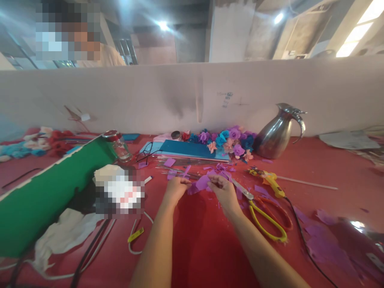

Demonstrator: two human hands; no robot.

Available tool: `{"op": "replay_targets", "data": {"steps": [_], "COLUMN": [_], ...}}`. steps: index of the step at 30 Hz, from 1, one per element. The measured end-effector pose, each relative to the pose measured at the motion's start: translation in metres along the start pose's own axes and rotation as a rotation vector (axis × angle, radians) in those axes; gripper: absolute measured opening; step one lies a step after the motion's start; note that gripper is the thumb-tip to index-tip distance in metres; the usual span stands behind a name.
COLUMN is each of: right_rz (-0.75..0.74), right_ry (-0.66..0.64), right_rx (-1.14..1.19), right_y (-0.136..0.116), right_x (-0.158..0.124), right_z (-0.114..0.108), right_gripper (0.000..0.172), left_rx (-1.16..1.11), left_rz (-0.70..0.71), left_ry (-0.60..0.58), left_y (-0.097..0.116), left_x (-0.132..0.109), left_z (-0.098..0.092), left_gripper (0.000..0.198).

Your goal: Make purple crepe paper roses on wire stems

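My left hand and my right hand meet over the red table, both pinching a small purple paper piece held between them. The left fingers are curled on its left edge, the right fingers closed on its right edge. Purple paper scraps lie just beyond my hands. Yellow-handled scissors rest on the table right beside my right wrist.
A yellow glue gun with a black cord lies right of the scissors. Paper flowers, a blue sheet and a steel jug stand at the back. A green roll and white cloth fill the left. A person sits behind the low wall.
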State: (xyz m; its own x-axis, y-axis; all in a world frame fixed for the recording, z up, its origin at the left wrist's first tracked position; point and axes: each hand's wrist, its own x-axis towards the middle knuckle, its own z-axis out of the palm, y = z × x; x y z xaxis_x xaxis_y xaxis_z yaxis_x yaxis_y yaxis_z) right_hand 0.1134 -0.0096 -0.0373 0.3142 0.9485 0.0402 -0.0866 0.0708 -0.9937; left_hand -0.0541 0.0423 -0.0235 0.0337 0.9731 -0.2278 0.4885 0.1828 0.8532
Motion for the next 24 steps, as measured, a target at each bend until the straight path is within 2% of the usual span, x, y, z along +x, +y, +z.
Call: {"op": "replay_targets", "data": {"steps": [5, 8, 13, 16, 21, 24], "right_rz": [0.033, 0.025, 0.004, 0.027, 0.052, 0.037], "right_ry": [-0.028, -0.022, -0.011, 0.001, -0.008, 0.052], "right_rx": [0.032, -0.034, -0.034, -0.022, -0.025, -0.039], "right_y": [0.007, 0.012, 0.012, 0.011, 0.013, 0.012], "right_x": [0.000, 0.000, -0.002, -0.002, -0.002, 0.000], "right_z": [0.009, 0.012, 0.015, 0.016, 0.014, 0.009], "right_gripper": [0.026, 0.022, 0.025, 0.024, 0.022, 0.023], "left_rx": [0.054, -0.034, -0.212, -0.238, -0.113, 0.072], "left_rz": [0.057, 0.109, 0.069, 0.063, 0.063, 0.053], "left_ry": [0.131, 0.064, -0.107, -0.124, -0.038, 0.019], "left_y": [0.001, 0.007, 0.016, 0.016, 0.009, 0.007], "left_x": [0.000, -0.005, -0.014, -0.015, -0.009, -0.006], "left_z": [-0.001, 0.000, 0.001, 0.000, 0.000, 0.000], "left_gripper": [0.018, 0.018, 0.021, 0.014, 0.011, 0.011]}}
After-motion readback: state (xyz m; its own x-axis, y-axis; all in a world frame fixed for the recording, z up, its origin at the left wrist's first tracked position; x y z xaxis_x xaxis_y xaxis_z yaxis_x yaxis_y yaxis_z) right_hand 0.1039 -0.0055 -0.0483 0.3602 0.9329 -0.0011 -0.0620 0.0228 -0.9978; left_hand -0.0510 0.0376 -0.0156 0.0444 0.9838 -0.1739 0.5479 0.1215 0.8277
